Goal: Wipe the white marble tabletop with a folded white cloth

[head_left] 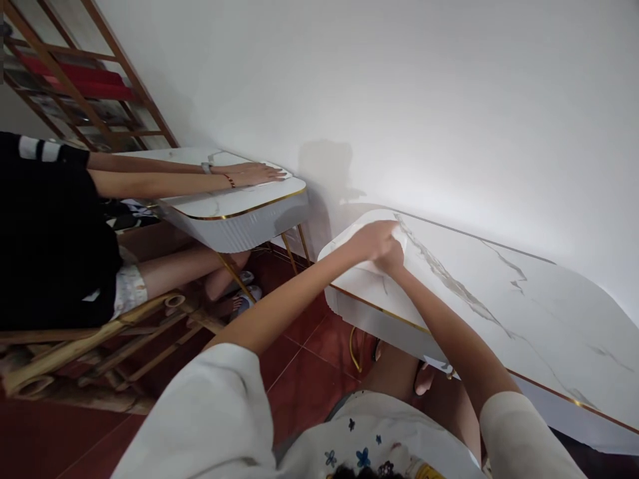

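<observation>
My left hand (372,239) and my right hand (393,256) meet near the left end of a white marble-patterned table (459,279) with a gold edge. Beneath them lies a thin white sheet (401,237), which looks like paper; its outline hardly stands out from the tabletop. The fingers of my right hand are curled in against the sheet. My left hand reaches across beside it, touching or overlapping it, and its fingers are blurred and partly hidden.
At the left a person in a black top (50,239) rests both hands (257,174) flat on a similar table (219,206). A bamboo chair (114,332) stands on the red tiled floor (294,379). Behind is a white wall (399,100) and a wooden shelf rack (120,60).
</observation>
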A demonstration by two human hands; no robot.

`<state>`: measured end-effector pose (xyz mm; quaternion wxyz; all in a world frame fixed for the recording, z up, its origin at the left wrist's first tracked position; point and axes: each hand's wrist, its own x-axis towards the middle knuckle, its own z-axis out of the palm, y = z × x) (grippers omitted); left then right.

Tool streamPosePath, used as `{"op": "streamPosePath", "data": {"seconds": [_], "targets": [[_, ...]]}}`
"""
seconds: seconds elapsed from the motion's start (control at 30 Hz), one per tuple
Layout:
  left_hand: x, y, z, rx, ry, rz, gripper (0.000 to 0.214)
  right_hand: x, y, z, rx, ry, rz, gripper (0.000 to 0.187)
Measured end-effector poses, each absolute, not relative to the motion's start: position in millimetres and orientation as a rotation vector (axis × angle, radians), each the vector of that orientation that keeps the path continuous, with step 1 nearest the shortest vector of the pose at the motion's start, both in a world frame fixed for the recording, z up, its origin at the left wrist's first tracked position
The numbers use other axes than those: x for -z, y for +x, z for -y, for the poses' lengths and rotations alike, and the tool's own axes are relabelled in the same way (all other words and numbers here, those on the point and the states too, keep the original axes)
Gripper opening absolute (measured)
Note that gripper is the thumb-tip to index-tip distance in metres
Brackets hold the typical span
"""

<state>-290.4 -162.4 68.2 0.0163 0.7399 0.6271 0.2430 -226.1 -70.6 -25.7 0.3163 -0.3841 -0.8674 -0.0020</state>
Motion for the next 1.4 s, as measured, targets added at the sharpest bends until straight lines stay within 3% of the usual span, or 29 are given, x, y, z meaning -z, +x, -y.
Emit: {"op": "streamPosePath", "data": {"seconds": [0.07,0.23,0.47,0.7,1.03,1.4], "targets": [[-39,-331,122,-0.604,2.088,-2.260,0.044,20,-232,62,-0.042,-1.047,2.386,0.029],[-1,-385,56,-0.508,2.109,-2.302,0.032,5,-250,32,-0.142,-1.210,2.453,0.033],[-8,-406,-28,-0.487,2.210,-2.185,0.027,3,-279,-31,-0.109,-1.310,2.364,0.032],[-10,-421,-75,-0.563,2.255,-1.998,0.034,9,-301,-73,-0.119,-1.258,2.321,0.043],[3,-429,-37,-0.527,2.516,-1.848,0.038,16,-306,-36,-0.135,-1.304,2.291,0.049],[16,-442,86,-0.513,2.456,-1.979,0.055,18,-306,84,-0.222,-1.185,2.315,0.049]]}}
